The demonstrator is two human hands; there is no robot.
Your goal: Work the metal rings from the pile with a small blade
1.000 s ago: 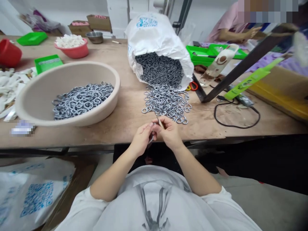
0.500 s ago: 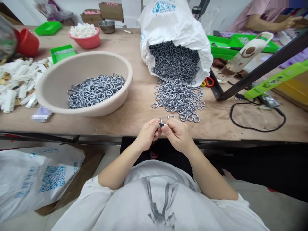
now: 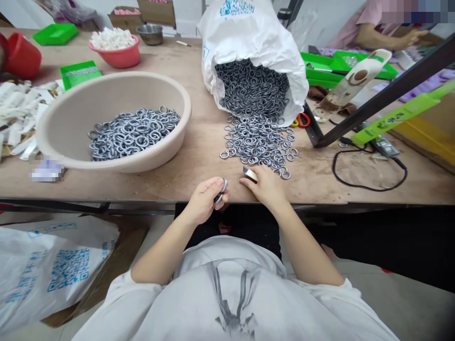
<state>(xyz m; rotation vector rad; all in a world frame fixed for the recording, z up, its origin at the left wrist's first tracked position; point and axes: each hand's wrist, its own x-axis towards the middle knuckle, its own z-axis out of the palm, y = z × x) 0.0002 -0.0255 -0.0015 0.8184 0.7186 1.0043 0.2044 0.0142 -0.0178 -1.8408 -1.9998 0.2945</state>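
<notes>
My left hand (image 3: 204, 200) is closed over the table's front edge, with grey metal rings (image 3: 224, 184) pinched at its fingertips. How many rings it holds is partly hidden by the fingers. To its right, my right hand (image 3: 269, 188) grips a small white-handled tool with a dark, blade-like tip (image 3: 250, 174), which points away from me. A loose pile of grey rings (image 3: 259, 139) lies just beyond the right hand. These rings spill from the mouth of a white sack (image 3: 249, 42). On the left, a wide beige basin (image 3: 64, 123) holds more such rings.
White plastic pieces (image 3: 21, 111) are heaped at the far left. Behind the basin are a green tray (image 3: 80, 75) and a red bowl of white parts (image 3: 115, 57). A dark metal post (image 3: 355, 118) and a black cable (image 3: 369, 189) stand right. A person (image 3: 377, 35) sits back right.
My hands have moved apart. The left went left with the rings, while the right shifted slightly right with the tool, which was touching the left hand's rings before. The view moved slightly too.
</notes>
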